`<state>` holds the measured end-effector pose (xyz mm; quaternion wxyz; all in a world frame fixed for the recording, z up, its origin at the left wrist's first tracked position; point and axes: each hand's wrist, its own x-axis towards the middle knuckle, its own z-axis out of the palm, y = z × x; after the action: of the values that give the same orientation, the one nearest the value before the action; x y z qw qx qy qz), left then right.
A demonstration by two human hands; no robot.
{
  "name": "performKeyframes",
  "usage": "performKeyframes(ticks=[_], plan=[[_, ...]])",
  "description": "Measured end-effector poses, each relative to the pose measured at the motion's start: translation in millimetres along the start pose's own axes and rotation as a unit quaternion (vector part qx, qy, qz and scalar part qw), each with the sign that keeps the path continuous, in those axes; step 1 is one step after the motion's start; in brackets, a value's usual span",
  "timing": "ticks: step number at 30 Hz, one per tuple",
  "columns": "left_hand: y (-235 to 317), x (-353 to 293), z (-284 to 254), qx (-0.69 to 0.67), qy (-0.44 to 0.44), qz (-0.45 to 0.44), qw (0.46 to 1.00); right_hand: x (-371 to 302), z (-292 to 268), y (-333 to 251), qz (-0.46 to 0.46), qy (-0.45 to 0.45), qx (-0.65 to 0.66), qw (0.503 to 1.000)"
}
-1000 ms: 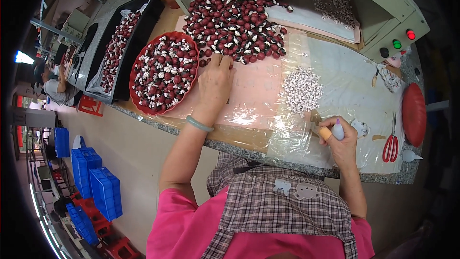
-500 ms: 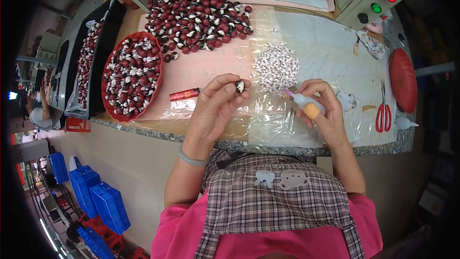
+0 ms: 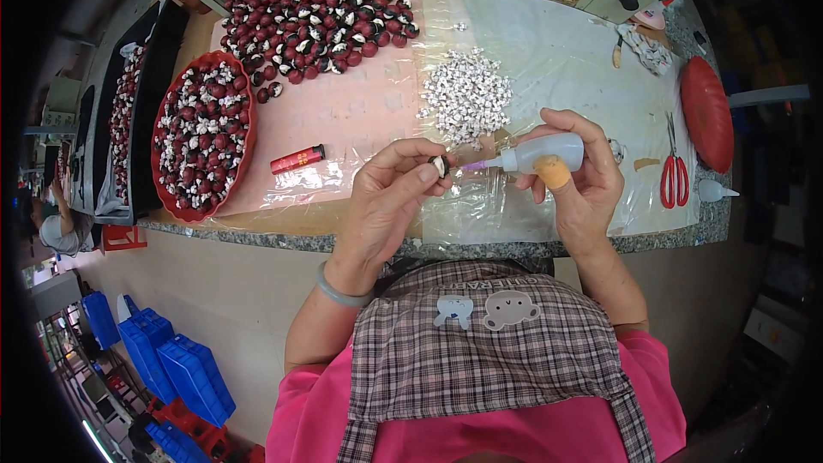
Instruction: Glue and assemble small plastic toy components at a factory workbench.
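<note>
Between the thumb and fingers of my left hand [image 3: 386, 197] is a small round black-and-white piece [image 3: 441, 166]. My right hand [image 3: 596, 193], with an orange cover on its thumb, grips a translucent squeeze bottle [image 3: 561, 147]. The bottle lies sideways, and its thin purple nozzle [image 3: 482, 165] points left at the piece, its tip very close to it; whether they touch I cannot tell. Just beyond my hands lies a heap of tiny white pieces with dark marks [image 3: 467, 94] on the plastic-covered table. A red cylinder with printing [image 3: 297, 159] rests left of my left hand.
A large pile of dark red, black and white balls [image 3: 317, 17] covers the far left. Left of it are a red scalloped tray [image 3: 249, 150] of similar pieces and a black bin [image 3: 159, 111]. Red-handled scissors [image 3: 675, 180], a red dish [image 3: 707, 111] and another small bottle [image 3: 716, 191] lie right.
The squeeze bottle has turned level, and its nozzle has come left and down, close to the piece in my left hand. The whole view has shifted slightly.
</note>
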<state>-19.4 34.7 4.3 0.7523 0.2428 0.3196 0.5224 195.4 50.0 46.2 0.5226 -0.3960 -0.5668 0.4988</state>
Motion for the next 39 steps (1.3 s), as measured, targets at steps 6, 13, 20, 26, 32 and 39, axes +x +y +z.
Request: performKeyframes(ticks=[6, 13, 20, 26, 32, 39], plan=[[-1.4, -0.1, -1.4, 0.025, 0.000, 0.009, 1.000, -2.4, -1.7, 2.0, -0.087, -0.027, -0.100, 0.991], [-3.2, 0.6, -2.2, 0.033, 0.001, 0.008, 0.999, -3.2, 0.2, -0.8, -0.077, -0.002, -0.132, 0.988], [-4.1, 0.4, -3.6, 0.034, -0.003, -0.002, 0.999, -3.8, 0.3, -0.9, -0.072, -0.007, -0.173, 0.982], [-5.5, 0.8, -4.6, 0.032, -0.006, -0.005, 0.999, -3.9, 1.6, -2.4, -0.081, -0.009, -0.213, 0.974], [-5.0, 1.2, -3.0, 0.035, -0.012, -0.010, 0.999, -0.5, 1.4, 2.4, -0.148, -0.016, -0.233, 0.961], [-5.6, 3.0, -4.8, 0.039, 0.005, -0.017, 0.999, 2.9, -13.6, 1.2, -0.172, -0.031, -0.239, 0.955]])
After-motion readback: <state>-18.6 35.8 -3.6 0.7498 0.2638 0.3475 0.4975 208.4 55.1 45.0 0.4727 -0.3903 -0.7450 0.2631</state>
